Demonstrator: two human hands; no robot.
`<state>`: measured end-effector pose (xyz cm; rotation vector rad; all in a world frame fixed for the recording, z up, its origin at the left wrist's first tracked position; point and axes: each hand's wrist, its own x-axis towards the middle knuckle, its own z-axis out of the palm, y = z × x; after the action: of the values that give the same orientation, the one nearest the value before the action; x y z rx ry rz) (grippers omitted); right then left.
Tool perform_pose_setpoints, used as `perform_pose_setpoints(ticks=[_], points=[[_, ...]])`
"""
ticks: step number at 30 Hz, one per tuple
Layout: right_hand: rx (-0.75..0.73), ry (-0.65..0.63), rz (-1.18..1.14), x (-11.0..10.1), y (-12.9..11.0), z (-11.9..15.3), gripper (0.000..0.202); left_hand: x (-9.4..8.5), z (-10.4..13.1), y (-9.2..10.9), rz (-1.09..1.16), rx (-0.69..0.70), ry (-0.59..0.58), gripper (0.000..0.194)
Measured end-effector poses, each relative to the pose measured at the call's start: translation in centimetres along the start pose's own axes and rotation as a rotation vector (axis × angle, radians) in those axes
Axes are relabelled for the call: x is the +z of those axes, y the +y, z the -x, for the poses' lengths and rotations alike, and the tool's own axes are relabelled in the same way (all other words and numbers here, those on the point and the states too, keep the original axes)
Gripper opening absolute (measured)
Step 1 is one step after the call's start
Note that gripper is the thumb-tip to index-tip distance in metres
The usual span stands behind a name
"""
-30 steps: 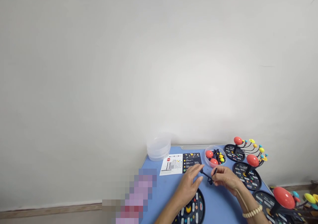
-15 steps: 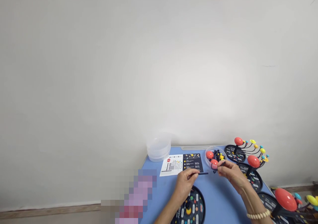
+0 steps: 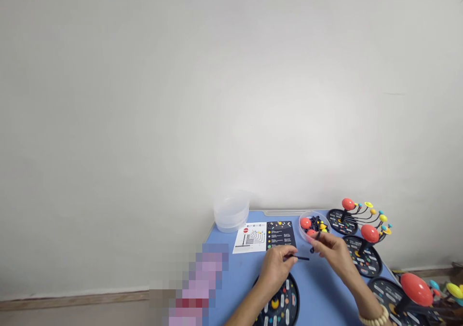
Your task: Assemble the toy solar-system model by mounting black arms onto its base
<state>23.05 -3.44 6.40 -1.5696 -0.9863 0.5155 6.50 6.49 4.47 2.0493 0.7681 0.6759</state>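
My left hand (image 3: 278,264) pinches a thin black rod (image 3: 301,257) that points to the right, above the blue table. Below that hand and partly hidden by my forearm lies a round black base (image 3: 291,297) printed with planets. My right hand (image 3: 331,250) pinches a small black piece (image 3: 314,249) just in front of a clear round bowl (image 3: 301,232). Red balls (image 3: 306,223), black parts and small yellow pieces are in the bowl. Between the two held parts there is a short gap.
An instruction sheet (image 3: 253,237) lies behind my left hand. Stacked clear containers (image 3: 231,215) stand at the back left. Assembled planet models with red balls (image 3: 370,233) line the right side. A pixelated pink area borders the table's left edge (image 3: 213,237).
My left hand has shifted slightly right with the rod. My right hand has moved a little left, and its black piece now hangs more upright.
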Motion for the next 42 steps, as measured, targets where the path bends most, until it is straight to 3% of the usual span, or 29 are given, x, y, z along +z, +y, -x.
perform_pose_setpoints(ticks=[4, 8, 11, 14, 19, 23, 30, 42], points=[[-0.111, -0.067, 0.295, 0.7, 1.1, 0.8, 0.020, 0.7, -0.1, 1.0, -0.087, 0.017, -0.071, 0.022], [-0.056, -0.061, 0.377, 1.3, 2.6, 1.0, 0.045, 1.4, -0.4, 1.2, -0.133, 0.015, -0.129, 0.027], [0.020, -0.070, 0.384, 1.4, 3.2, 1.0, 0.044, 1.5, -0.7, 0.7, -0.144, 0.002, -0.149, 0.034], [0.090, -0.109, 0.440, 1.3, 3.1, 1.1, 0.028, 1.3, -0.8, 0.3, -0.151, -0.009, -0.159, 0.033], [0.071, -0.121, 0.638, 0.2, 1.8, 1.1, 0.032, 0.6, -0.3, 0.5, -0.217, 0.005, -0.145, 0.024], [0.093, -0.147, 0.765, -1.2, 0.8, 1.4, 0.022, 0.5, 0.2, 1.2, -0.302, 0.022, -0.147, 0.018], [0.129, -0.248, 0.806, -2.0, -0.6, 2.1, 0.022, 0.9, 0.3, 1.6, -0.356, 0.055, -0.153, 0.018], [0.101, -0.214, 0.788, -0.8, -0.4, 2.1, 0.010, 0.9, 0.4, 1.6, -0.358, 0.123, -0.184, 0.020]])
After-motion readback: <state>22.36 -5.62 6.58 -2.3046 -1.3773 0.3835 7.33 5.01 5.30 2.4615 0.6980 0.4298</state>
